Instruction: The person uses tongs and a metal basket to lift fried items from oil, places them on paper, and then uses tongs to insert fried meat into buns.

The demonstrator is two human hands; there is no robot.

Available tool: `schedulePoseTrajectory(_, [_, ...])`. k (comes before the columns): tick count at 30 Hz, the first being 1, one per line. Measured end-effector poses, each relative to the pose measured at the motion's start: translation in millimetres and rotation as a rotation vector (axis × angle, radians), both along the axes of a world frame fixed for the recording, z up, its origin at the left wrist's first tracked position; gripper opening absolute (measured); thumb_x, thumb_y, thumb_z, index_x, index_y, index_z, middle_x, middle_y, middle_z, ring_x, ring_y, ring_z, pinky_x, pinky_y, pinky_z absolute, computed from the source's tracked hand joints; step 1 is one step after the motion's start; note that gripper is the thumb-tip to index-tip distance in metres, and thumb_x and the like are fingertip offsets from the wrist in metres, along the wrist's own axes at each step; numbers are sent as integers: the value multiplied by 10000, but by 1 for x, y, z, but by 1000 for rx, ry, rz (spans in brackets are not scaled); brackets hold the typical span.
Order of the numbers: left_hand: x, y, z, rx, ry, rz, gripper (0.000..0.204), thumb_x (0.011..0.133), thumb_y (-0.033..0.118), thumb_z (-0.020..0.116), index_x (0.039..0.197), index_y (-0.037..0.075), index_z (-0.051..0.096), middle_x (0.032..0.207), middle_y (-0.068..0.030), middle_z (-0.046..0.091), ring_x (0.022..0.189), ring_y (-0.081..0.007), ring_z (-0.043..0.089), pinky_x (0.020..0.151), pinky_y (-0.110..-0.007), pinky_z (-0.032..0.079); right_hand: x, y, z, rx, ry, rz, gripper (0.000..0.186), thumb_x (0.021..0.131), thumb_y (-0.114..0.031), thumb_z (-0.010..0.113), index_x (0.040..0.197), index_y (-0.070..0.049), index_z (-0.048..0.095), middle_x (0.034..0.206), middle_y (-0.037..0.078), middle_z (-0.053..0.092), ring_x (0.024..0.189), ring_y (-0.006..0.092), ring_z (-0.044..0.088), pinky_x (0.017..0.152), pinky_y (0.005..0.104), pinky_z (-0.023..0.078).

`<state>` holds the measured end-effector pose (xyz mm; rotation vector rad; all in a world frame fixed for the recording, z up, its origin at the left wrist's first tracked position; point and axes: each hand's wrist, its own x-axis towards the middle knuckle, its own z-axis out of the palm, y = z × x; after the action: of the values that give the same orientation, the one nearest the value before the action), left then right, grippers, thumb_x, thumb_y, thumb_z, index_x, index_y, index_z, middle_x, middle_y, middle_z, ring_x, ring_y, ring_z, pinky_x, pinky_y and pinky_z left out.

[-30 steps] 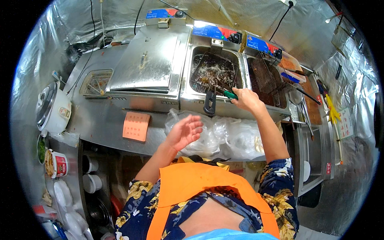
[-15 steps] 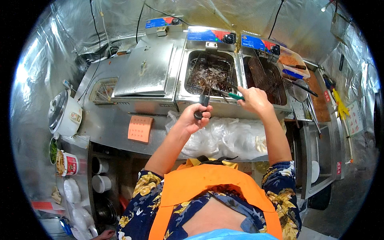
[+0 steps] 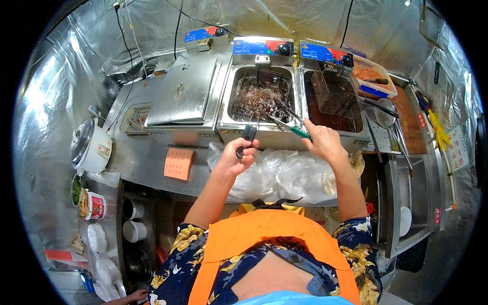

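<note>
My left hand is closed round the black handle of a wire fryer basket. The basket sits in the middle fryer, where dark oil bubbles round the food in it; what the food is I cannot make out. My right hand grips metal tongs with green handles. Their arms are spread and reach over the near rim into the bubbling oil. In the right fryer, an apparently empty second wire basket rests tilted above dark oil.
A metal lid covers the left fryer. Plastic bags lie along the counter's front, beside an orange note pad. A rice cooker stands left; a tub of orange-brown powder stands right. Another person's hand shows at lower left.
The whole view has shifted slightly. The tongs' arms look more widely spread over the oil. Both hands keep their holds, with the left a little lower on the picture.
</note>
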<state>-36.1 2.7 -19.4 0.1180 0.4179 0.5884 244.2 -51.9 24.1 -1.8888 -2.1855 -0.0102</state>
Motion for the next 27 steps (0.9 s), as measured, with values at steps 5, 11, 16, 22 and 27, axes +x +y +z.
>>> schedulePoseTrajectory(5, [7,-7,6,-47,23,38,153,832,72,484,938,-38,501,654,-11,443,519,-67,427,407,-181,355,5,-8,-9,-80,44,-66,404,795,-255,676,1050,-2,492,774,190,649,742,394,643,659,487,508])
schedulePoseTrajectory(11, [7,-12,-3,-52,-47,3,168,833,86,496,952,-33,507,647,-3,437,529,-66,438,415,-178,372,13,-13,-25,-97,121,-58,388,816,-256,652,1044,11,485,867,207,631,813,404,636,704,490,508])
schedulePoseTrajectory(16, [15,-20,3,-66,-35,90,256,882,138,493,1062,-44,494,749,-40,547,555,-89,494,462,-211,431,13,-19,-22,-168,194,-79,327,831,-226,630,986,10,464,910,219,612,852,414,610,738,487,486])
schedulePoseTrajectory(22, [31,-22,18,35,181,144,364,926,240,511,1148,-46,475,1000,-115,604,700,-155,582,543,-246,511,13,-22,-29,-144,257,-45,341,837,-230,628,990,12,443,905,233,624,828,422,616,722,497,488])
schedulePoseTrajectory(27, [25,-9,-8,-117,-23,115,303,943,119,465,1189,-55,443,1021,-134,591,696,-136,562,533,-242,503,12,-25,-30,-145,273,-40,349,842,-236,625,1007,5,434,908,237,621,830,430,612,718,497,487])
